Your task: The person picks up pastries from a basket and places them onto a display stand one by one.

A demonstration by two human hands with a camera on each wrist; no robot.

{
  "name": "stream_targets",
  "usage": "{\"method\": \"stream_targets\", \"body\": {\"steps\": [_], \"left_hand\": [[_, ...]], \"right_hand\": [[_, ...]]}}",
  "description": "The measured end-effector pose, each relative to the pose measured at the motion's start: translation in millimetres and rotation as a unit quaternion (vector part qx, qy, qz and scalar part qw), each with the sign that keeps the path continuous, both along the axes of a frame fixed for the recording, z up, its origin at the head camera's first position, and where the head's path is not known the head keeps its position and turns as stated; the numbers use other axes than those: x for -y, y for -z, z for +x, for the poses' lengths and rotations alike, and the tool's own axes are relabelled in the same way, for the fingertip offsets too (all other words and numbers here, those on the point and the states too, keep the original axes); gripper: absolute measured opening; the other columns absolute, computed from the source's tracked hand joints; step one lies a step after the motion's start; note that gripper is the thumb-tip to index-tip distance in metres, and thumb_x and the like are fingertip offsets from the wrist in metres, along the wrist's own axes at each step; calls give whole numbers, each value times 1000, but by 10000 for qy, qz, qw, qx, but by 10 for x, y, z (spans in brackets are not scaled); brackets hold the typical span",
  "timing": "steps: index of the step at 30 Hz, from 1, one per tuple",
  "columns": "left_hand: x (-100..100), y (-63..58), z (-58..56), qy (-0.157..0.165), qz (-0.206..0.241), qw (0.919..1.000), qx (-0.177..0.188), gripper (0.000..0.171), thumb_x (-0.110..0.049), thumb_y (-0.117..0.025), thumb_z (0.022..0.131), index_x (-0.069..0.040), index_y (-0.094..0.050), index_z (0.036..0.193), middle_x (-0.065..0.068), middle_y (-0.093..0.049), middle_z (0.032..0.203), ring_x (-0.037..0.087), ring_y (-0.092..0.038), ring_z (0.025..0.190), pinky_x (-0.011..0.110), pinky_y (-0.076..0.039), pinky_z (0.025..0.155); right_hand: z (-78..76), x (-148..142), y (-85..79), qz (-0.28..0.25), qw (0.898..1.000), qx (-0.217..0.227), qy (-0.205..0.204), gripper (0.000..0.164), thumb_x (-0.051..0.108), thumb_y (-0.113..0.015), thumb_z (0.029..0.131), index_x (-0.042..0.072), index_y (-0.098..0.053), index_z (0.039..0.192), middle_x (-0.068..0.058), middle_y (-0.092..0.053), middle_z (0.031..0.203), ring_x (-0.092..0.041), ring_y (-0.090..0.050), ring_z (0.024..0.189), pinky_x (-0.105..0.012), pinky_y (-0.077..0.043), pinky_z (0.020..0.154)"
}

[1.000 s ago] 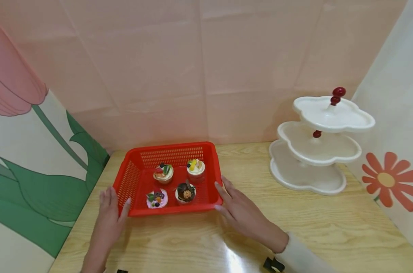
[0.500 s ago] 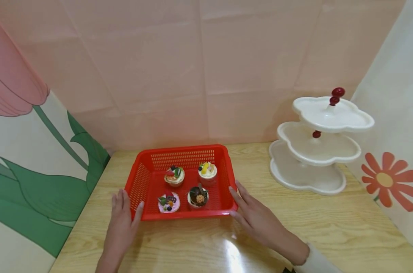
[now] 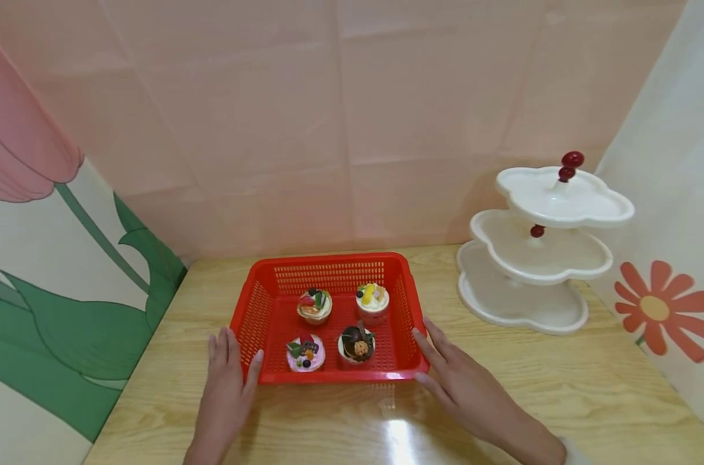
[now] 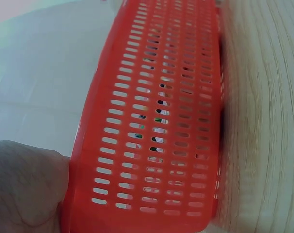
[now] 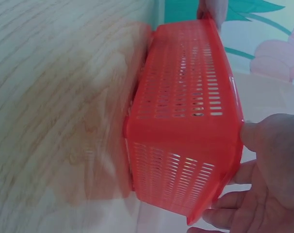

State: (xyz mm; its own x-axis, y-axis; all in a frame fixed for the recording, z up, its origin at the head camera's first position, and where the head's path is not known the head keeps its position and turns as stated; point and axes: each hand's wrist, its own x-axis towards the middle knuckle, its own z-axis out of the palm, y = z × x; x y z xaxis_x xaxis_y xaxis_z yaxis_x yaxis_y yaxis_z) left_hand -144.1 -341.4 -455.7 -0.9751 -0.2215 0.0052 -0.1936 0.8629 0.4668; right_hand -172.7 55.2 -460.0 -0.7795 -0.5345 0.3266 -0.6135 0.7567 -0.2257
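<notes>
"Both ends covered! Left hand [image 3: 227, 389] spread wide, fingers fairly straight against the left end of the red plastic basket [image 3: 329, 377]!"

"Basket's centre stage, low at the table [image 3: 311, 429], touching or not I can't tell. Aboard: pink cupcake [image 3: 305, 354], berry-topped cupcake [image 3: 314, 307], chocolate cupcake [image 3: 356, 345], yellow-topped cupcake [image 3: 372, 302]."

"Right hand [image 3: 465, 391], also wide, presses the other end; well beyond, the three-tier stand [image 3: 564, 253]."

"Risk?"

"Cupcakes sit loose, I'd judge. Uneven pressure could let a corner slip; one tilt and they topple!"
</notes>
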Motion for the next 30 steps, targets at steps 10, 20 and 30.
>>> {"method": "stream_targets", "body": {"steps": [10, 20, 30], "left_hand": [[-16, 39, -16, -123, 99, 9999, 56, 98, -71, -21, 100, 4, -2, 160, 22, 5, 168, 39, 11, 153, 61, -13, 118], [-39, 59, -40, -278, 114, 9995, -7, 98, -73, -19, 99, 1, -4, 160, 21, 1, 169, 35, 11, 154, 58, -13, 119], [-45, 84, -12, -284, 97, 9994, -166, 94, -69, -25, 101, 2, -8, 160, 19, 0, 169, 35, 8, 155, 57, -16, 120]], "right_hand": [[13, 8, -41, 137, 9998, -149, -35, 67, 39, -62, 101, 5, -42, 155, -18, -29, 164, -37, -50, 136, -52, -49, 102], [4, 19, -91, 253, 9996, 82, 11, 72, 42, -65, 99, 6, -40, 156, -19, -32, 162, -39, -53, 132, -55, -51, 99], [3, 15, -105, 260, 9994, 217, 18, 72, 43, -65, 98, 8, -41, 156, -16, -31, 164, -38, -50, 135, -54, -50, 99]]}}
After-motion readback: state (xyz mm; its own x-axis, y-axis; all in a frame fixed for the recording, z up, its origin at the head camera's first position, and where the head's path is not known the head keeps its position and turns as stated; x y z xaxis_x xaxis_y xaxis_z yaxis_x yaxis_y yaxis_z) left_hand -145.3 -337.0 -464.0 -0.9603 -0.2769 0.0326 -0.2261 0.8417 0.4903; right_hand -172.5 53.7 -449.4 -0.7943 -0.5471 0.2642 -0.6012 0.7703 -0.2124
